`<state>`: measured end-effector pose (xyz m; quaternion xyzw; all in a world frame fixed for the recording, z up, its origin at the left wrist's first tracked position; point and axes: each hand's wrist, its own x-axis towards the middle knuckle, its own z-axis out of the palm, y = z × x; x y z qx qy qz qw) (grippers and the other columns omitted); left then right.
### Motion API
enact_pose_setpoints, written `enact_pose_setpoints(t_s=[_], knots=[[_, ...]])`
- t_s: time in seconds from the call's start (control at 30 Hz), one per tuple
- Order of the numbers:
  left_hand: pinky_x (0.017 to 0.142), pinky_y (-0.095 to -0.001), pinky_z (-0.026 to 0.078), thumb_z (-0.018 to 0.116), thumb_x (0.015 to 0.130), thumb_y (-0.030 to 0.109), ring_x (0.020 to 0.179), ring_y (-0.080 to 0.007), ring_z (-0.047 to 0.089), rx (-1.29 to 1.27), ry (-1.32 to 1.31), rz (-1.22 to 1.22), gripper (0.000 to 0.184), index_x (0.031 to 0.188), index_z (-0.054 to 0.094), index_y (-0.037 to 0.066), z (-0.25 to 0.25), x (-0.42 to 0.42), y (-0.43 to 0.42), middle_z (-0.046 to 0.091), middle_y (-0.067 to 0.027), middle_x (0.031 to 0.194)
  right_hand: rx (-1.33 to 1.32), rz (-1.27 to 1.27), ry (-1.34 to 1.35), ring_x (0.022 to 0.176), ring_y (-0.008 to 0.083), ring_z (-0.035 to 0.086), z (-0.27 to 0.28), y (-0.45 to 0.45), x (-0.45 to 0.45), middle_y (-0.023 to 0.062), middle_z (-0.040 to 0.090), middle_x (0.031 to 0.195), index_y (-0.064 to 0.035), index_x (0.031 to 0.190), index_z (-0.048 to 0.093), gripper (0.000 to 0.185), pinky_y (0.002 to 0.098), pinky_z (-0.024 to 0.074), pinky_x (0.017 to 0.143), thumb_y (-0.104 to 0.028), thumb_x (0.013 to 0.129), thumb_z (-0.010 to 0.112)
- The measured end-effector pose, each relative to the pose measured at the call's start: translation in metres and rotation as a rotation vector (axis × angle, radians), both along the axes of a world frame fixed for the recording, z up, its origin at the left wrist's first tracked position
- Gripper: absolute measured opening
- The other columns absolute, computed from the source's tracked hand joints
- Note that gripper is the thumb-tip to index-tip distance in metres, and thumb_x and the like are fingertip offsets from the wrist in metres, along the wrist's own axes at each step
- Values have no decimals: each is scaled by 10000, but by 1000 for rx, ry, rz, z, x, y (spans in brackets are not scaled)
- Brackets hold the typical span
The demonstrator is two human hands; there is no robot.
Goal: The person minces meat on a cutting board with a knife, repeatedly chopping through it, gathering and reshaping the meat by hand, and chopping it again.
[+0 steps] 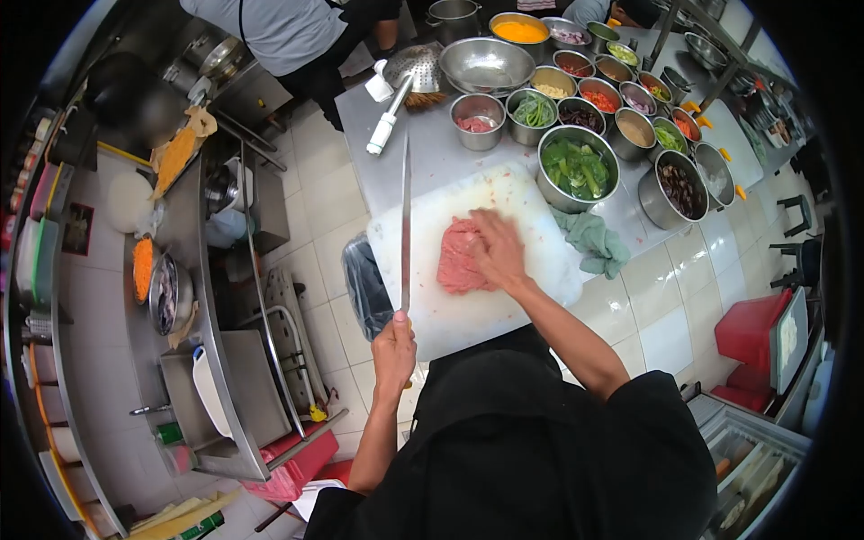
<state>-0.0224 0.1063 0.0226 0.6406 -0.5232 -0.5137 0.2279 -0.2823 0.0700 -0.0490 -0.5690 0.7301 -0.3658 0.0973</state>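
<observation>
Pink meat (pixel 457 259) on the white cutting board (pixel 468 331) looks soft, moist and slippery, best held under a flat palm, where the blurred right hand (pixel 498 247) lies spread, while the left hand (pixel 394 346) is closed round the long knife (pixel 406 207) by its handle.

I see glossy cream floor tiles (pixel 657 301), a long grey steel counter (pixel 187 241) at left, black stools (pixel 793 248) at right.
</observation>
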Motion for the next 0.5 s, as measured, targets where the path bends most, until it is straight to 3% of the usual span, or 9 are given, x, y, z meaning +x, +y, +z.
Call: enact_pose_setpoints(t_s=[0.03,0.07,0.1,0.13,0.2,0.3,0.4,0.43,0.5], knots=[[496,-262,406,435,1043,510,544,-86,501,-50,90,23,618,741,612,0,-9,0,4,530,-32,607,-20,-98,139,1376,391,400,-1,8,-5,170,521,1428,-53,1314,585,472,566,268,1145,-363,960,545],[497,-264,405,432,1049,493,536,-90,492,-102,178,46,603,748,614,4,-20,-1,7,528,-26,602,20,-106,96,1369,387,409,-12,14,-9,171,531,1413,-57,1315,587,469,569,265,1146,-365,963,545],[374,-270,339,415,1039,536,397,-102,445,-243,153,-22,625,691,555,36,-44,-3,11,474,-18,517,54,-114,53,1362,383,419,-26,17,-13,172,540,1398,-60,1316,588,466,572,262,1147,-366,966,544],[380,-294,345,419,1040,528,402,-109,449,-382,-5,-149,637,674,558,25,-67,-1,10,474,-24,504,87,-123,9,1355,378,428,-35,19,-13,174,550,1383,-64,1316,590,463,575,259,1148,-368,970,543],[414,-306,366,409,1053,494,427,-119,461,-63,-325,-313,625,687,568,12,-92,14,-1,475,-30,515,-9,-100,-65,1283,379,492,-41,23,-10,188,585,1309,-42,1261,624,383,526,319,1125,-292,986,532],[564,-389,471,414,1057,453,550,-206,564,32,-266,-267,603,748,586,-37,-14,4,-4,544,-120,600,-131,-136,-146,1228,382,528,-55,34,-4,194,607,1263,-31,1222,643,332,476,366,1100,-237,987,534],[577,-406,476,394,1043,515,546,-256,568,-178,-21,-121,680,732,618,-46,-16,0,7,586,-154,627,-176,-176,-155,1195,382,547,-44,31,0,198,615,1250,-26,1202,651,312,450,389,1083,-217,983,538],[574,-408,478,376,1034,552,543,-258,571,-193,-35,-152,718,726,638,-43,-37,2,8,596,-161,626,-183,-172,-150,1195,381,547,-44,31,-2,198,615,1251,-27,1203,650,313,452,388,1083,-217,982,539],[554,-387,466,385,1039,538,545,-216,564,17,-281,-274,694,732,632,-33,-60,11,2,575,-132,603,-187,-175,-133,1194,381,547,-45,30,-1,197,614,1255,-28,1202,650,313,455,388,1082,-219,980,540]])
